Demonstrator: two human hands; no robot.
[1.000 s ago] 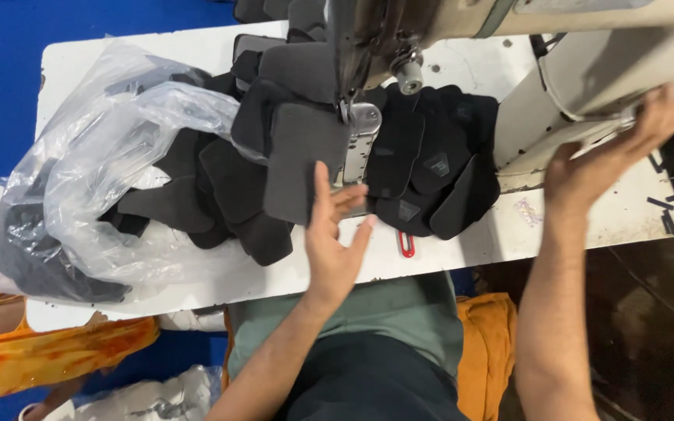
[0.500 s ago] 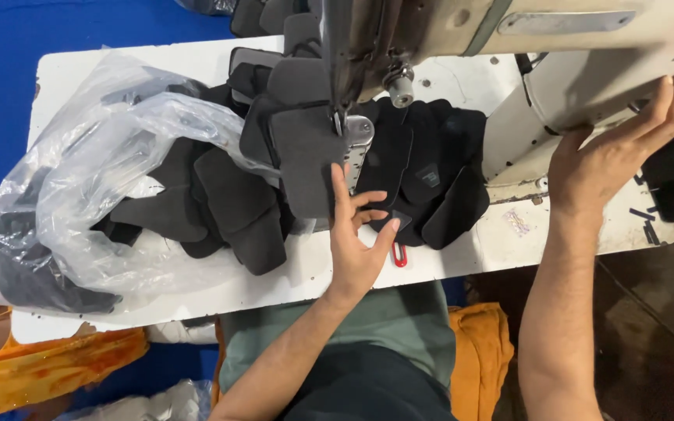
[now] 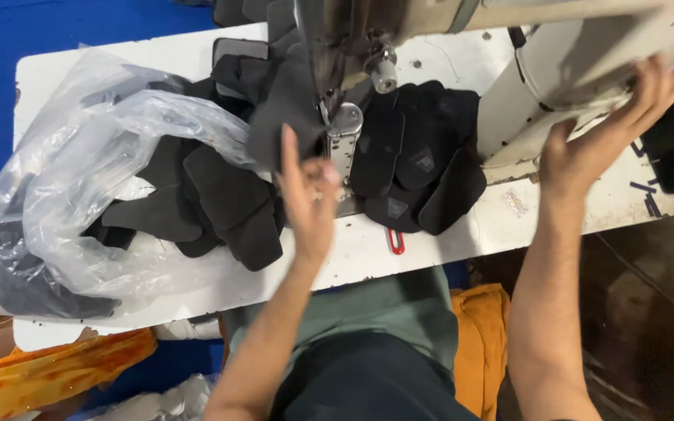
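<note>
Head view:
Left hand (image 3: 307, 195): raised at the dark grey fabric piece (image 3: 286, 109) under the sewing machine (image 3: 555, 54); fingers partly curled, grip cannot be told.
Right hand (image 3: 598, 136): spread open, pressed against the machine's pale body.
Fabric pieces: black stack (image 3: 419, 160) laid on the white bench (image 3: 462, 234); others spilled from a clear plastic bag (image 3: 95, 171).
</note>
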